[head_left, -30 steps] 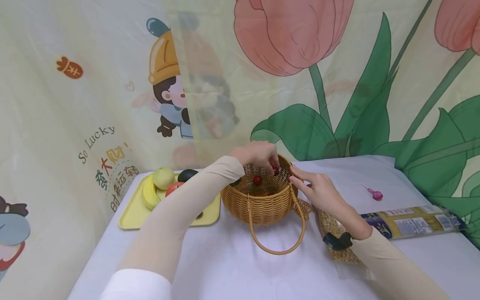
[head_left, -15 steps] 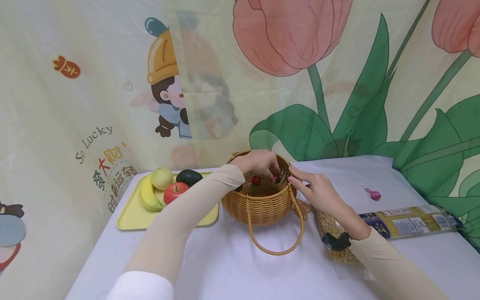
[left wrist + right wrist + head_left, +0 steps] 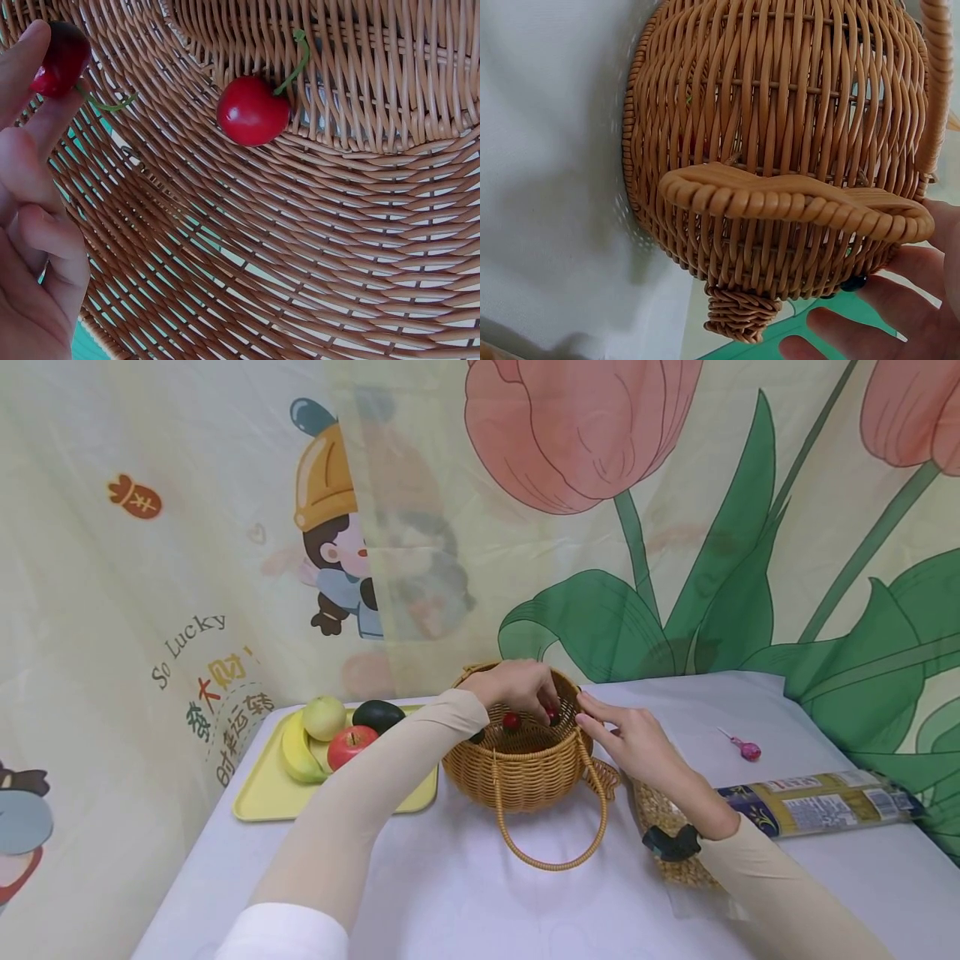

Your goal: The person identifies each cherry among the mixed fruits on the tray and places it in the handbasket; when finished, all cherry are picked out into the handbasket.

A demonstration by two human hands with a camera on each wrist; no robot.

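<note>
In the left wrist view, my left hand (image 3: 37, 202) pinches a dark red cherry (image 3: 64, 60) with a green stem between thumb and fingers. That hand (image 3: 521, 685) reaches down into the mouth of a wicker basket (image 3: 517, 781) in the head view. Another red cherry (image 3: 253, 111), stem up, lies inside against the woven wall. My right hand (image 3: 637, 739) touches the basket's right rim with extended fingers; the right wrist view shows these fingers (image 3: 900, 300) spread along its side, beside a wavy wicker fin (image 3: 795, 199) and a small black bead (image 3: 853, 283).
The basket's handle (image 3: 555, 864) hangs down in front. At left, a yellow tray (image 3: 262, 806) bears bananas (image 3: 300, 752), a red apple (image 3: 351, 745), a pale green fruit (image 3: 324, 718) and a dark oval one (image 3: 378, 716). Rightward lie a bag of peanuts (image 3: 686, 868), a long printed packet (image 3: 817, 802) and a lollipop (image 3: 747, 749).
My left hand has moved lower into the basket with the cherry, and its forearm shows more of the apple on the tray. The right hand stays at the rim.
</note>
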